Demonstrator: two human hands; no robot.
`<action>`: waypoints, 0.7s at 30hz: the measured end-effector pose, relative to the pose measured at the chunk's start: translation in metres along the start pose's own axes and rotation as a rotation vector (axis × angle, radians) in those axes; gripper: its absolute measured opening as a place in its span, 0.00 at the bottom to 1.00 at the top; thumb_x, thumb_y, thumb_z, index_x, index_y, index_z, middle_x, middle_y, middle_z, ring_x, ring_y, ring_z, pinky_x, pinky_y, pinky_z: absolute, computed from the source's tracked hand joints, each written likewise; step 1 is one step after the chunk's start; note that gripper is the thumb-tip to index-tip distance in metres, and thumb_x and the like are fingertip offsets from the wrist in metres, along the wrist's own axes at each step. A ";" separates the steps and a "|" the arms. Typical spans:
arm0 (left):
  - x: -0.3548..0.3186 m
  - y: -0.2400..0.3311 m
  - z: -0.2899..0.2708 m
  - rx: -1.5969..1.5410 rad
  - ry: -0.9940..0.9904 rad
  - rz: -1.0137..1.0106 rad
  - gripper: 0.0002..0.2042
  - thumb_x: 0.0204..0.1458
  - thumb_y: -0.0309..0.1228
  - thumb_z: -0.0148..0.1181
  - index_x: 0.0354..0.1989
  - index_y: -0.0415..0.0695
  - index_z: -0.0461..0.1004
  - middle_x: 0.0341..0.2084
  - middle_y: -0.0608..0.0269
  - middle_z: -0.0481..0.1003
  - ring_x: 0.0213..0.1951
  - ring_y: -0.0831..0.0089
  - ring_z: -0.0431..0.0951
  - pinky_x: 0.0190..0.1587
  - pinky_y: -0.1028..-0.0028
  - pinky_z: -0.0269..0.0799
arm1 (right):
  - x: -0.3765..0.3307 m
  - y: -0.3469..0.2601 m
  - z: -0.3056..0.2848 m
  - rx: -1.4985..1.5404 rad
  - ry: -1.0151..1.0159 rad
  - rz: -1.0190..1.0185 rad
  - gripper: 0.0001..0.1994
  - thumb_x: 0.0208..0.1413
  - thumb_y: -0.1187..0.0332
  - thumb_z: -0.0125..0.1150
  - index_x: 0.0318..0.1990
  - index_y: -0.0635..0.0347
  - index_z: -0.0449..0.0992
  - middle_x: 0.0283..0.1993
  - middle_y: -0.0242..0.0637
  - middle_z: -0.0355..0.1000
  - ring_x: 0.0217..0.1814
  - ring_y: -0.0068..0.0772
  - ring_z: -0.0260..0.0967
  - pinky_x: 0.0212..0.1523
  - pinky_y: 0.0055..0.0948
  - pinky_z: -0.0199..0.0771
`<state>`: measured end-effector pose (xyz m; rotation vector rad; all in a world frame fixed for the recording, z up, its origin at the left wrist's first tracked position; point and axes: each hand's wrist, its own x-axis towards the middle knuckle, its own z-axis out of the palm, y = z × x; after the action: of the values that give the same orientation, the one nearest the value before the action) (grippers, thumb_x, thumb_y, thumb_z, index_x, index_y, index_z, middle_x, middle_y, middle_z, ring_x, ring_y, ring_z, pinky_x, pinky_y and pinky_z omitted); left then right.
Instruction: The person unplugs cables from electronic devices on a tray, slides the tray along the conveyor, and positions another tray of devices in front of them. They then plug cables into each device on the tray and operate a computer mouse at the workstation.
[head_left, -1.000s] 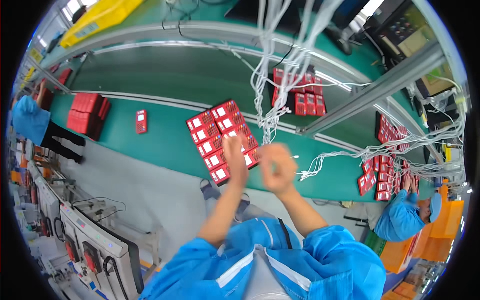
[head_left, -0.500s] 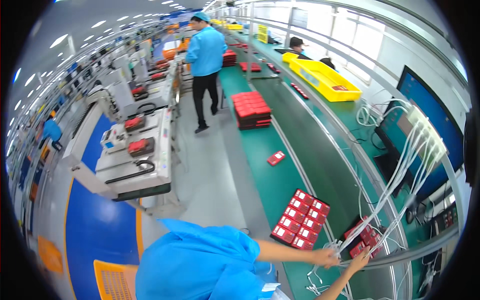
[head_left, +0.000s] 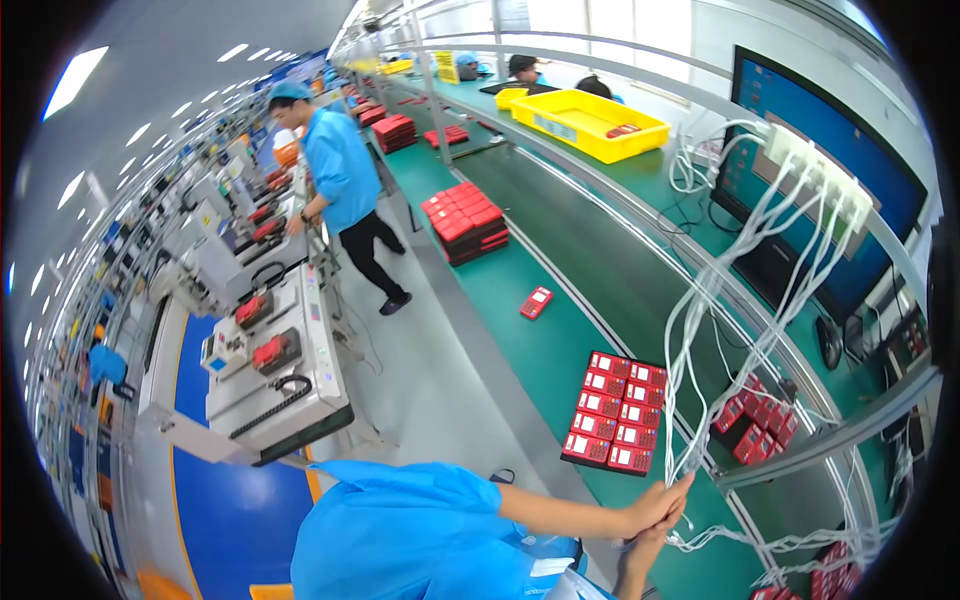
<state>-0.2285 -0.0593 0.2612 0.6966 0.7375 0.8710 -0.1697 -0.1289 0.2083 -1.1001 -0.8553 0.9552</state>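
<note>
At nine o'clock stands a grey-white test machine with red devices in its cradles, and at eleven o'clock a person in a blue smock and cap leans over the next machine. Along the long green conveyor bench lie a stack of red trays at twelve o'clock, a single small red device just past centre, and a black tray filled with red rectangular devices at four o'clock. The person's blue-sleeved left arm stretches flat from six o'clock toward five, bare forearm straight; the left hand closes its fingers round the hanging bundle of thin white cables, just below the tray's near corner. The right hand rises from the lower edge, pressed against the left and pinching the same cables. A shallow yellow plastic bin sits at one o'clock.
</note>
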 end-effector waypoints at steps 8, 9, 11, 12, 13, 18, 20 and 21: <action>0.032 0.108 -0.020 -0.309 -0.153 -0.022 0.29 0.59 0.59 0.42 0.14 0.49 0.53 0.07 0.69 0.55 0.07 0.79 0.56 0.09 0.77 0.47 | -0.029 0.012 0.023 0.030 -0.220 0.210 0.15 0.68 0.60 0.42 0.32 0.61 0.63 0.15 0.36 0.63 0.14 0.25 0.61 0.17 0.24 0.63; 0.036 0.122 -0.026 -0.373 -0.127 -0.002 0.29 0.59 0.59 0.42 0.15 0.49 0.53 0.08 0.69 0.56 0.08 0.79 0.56 0.09 0.77 0.48 | -0.031 0.014 0.029 0.045 -0.240 0.242 0.15 0.68 0.60 0.42 0.31 0.61 0.63 0.15 0.35 0.64 0.14 0.25 0.61 0.18 0.25 0.63; 0.049 0.150 -0.045 -0.461 -0.099 0.052 0.29 0.59 0.59 0.44 0.15 0.49 0.54 0.10 0.69 0.58 0.09 0.78 0.57 0.10 0.77 0.49 | -0.030 0.025 0.035 -0.087 -0.348 0.345 0.16 0.68 0.60 0.42 0.29 0.61 0.65 0.15 0.35 0.65 0.16 0.25 0.63 0.19 0.25 0.64; 0.053 0.167 -0.054 -0.499 -0.088 0.079 0.29 0.56 0.61 0.47 0.16 0.49 0.55 0.10 0.65 0.60 0.10 0.76 0.60 0.12 0.76 0.52 | -0.030 0.027 0.037 -0.217 -0.450 0.445 0.18 0.68 0.60 0.42 0.27 0.60 0.66 0.15 0.35 0.66 0.17 0.25 0.64 0.20 0.25 0.64; 0.056 0.182 -0.066 -0.500 -0.093 0.115 0.28 0.56 0.60 0.48 0.16 0.49 0.55 0.12 0.65 0.62 0.12 0.75 0.62 0.13 0.75 0.55 | -0.028 0.018 0.049 -0.360 -0.554 0.503 0.20 0.67 0.58 0.42 0.24 0.60 0.67 0.15 0.34 0.67 0.18 0.25 0.66 0.21 0.25 0.65; 0.061 0.188 -0.137 0.162 0.013 0.142 0.29 0.60 0.58 0.42 0.51 0.42 0.68 0.49 0.53 0.71 0.51 0.64 0.73 0.52 0.65 0.69 | -0.022 0.032 0.084 -0.226 -0.643 0.455 0.23 0.68 0.55 0.40 0.23 0.61 0.64 0.15 0.39 0.66 0.16 0.31 0.65 0.21 0.27 0.65; 0.030 0.163 -0.165 0.343 0.047 0.079 0.33 0.61 0.58 0.40 0.58 0.38 0.62 0.55 0.52 0.67 0.59 0.64 0.67 0.59 0.63 0.64 | -0.016 0.023 0.108 0.075 -0.444 0.440 0.23 0.68 0.55 0.38 0.24 0.60 0.62 0.16 0.40 0.64 0.17 0.32 0.64 0.22 0.30 0.66; 0.007 0.152 -0.171 0.201 0.023 0.077 0.33 0.61 0.57 0.39 0.59 0.38 0.61 0.56 0.53 0.66 0.58 0.64 0.67 0.59 0.64 0.63 | -0.007 0.018 0.121 0.210 -0.342 0.405 0.23 0.69 0.55 0.38 0.24 0.60 0.62 0.18 0.39 0.65 0.21 0.31 0.65 0.25 0.30 0.67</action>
<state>-0.4247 0.0565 0.2826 0.8993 0.8304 0.8837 -0.2869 -0.0928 0.2190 -0.9582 -0.7951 1.5693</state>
